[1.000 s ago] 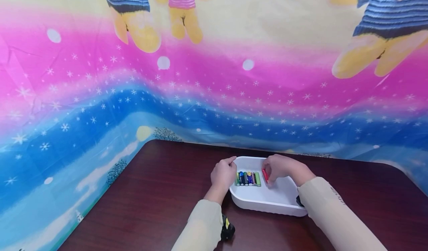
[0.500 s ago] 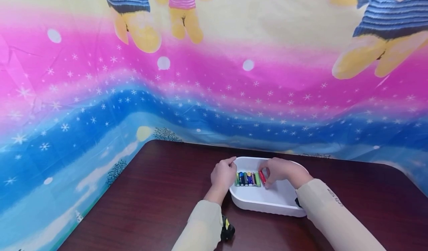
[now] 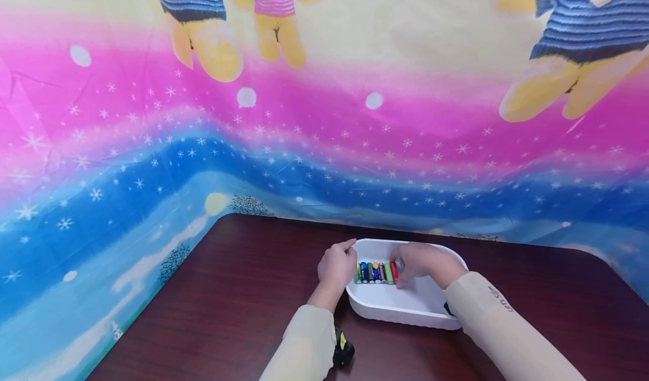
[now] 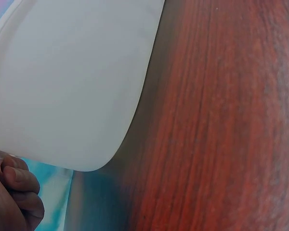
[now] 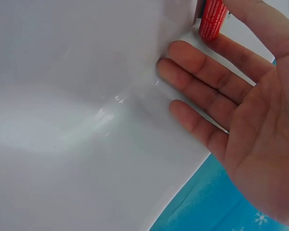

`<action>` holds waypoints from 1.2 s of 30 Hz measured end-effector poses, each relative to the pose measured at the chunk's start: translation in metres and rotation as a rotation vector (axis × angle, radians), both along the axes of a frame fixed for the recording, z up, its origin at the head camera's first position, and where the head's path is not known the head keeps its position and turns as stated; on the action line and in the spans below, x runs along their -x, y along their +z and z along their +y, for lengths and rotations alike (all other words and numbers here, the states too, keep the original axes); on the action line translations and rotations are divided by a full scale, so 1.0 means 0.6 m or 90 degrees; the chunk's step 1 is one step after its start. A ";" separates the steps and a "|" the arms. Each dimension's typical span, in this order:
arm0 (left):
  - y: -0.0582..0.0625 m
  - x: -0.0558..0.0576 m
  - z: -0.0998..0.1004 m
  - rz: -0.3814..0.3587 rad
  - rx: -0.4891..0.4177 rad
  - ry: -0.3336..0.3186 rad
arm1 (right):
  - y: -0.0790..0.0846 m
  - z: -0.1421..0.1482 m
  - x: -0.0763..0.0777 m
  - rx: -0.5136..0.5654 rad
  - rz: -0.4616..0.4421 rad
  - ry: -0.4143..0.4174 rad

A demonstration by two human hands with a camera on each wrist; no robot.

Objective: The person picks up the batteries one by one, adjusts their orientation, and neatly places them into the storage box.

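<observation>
A white plastic tray (image 3: 405, 317) with rounded corners stands on the table, holding a side-by-side row of several batteries (image 3: 377, 273) in mixed colours near its left end. At the row's right end, against a light green battery (image 3: 388, 273), is a red battery (image 3: 394, 271). My right hand (image 3: 419, 261) reaches inside the tray and pinches this red battery between thumb and index finger, as the right wrist view shows; its other fingers (image 5: 197, 115) extend over the tray floor. My left hand (image 3: 337, 267) grips the tray's left rim, its fingers (image 4: 24, 185) curled outside the wall.
The dark red-brown wooden table (image 3: 238, 296) extends on all sides of the tray. A patterned cloth (image 3: 304, 116) in pink, blue and cream hangs behind and left of it. A black wrist device (image 3: 343, 348) shows beside the left sleeve.
My right hand has moved left with the red battery, from a gap right of the row to against the light green one. The battery's tilt has lessened. My left hand stays at the rim.
</observation>
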State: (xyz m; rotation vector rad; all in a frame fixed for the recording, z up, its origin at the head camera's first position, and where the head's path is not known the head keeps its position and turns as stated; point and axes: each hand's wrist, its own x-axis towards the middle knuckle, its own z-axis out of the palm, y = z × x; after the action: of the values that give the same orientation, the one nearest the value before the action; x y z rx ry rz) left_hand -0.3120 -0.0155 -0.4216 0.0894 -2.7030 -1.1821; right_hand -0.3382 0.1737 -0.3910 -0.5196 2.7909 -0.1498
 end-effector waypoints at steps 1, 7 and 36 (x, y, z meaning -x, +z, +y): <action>0.000 0.000 0.001 0.001 0.001 0.000 | 0.001 0.000 -0.001 -0.001 0.000 -0.001; 0.003 -0.003 0.006 0.007 0.009 0.000 | 0.007 0.003 -0.008 0.003 0.000 0.001; -0.002 0.001 0.002 -0.007 -0.005 0.015 | 0.006 0.332 -0.096 0.396 -0.062 0.043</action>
State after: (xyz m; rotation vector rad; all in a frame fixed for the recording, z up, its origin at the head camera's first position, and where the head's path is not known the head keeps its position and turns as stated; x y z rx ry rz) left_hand -0.3123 -0.0143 -0.4228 0.1300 -2.6996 -1.1888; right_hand -0.2807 0.3731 -0.3871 -0.7170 2.5900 -1.0147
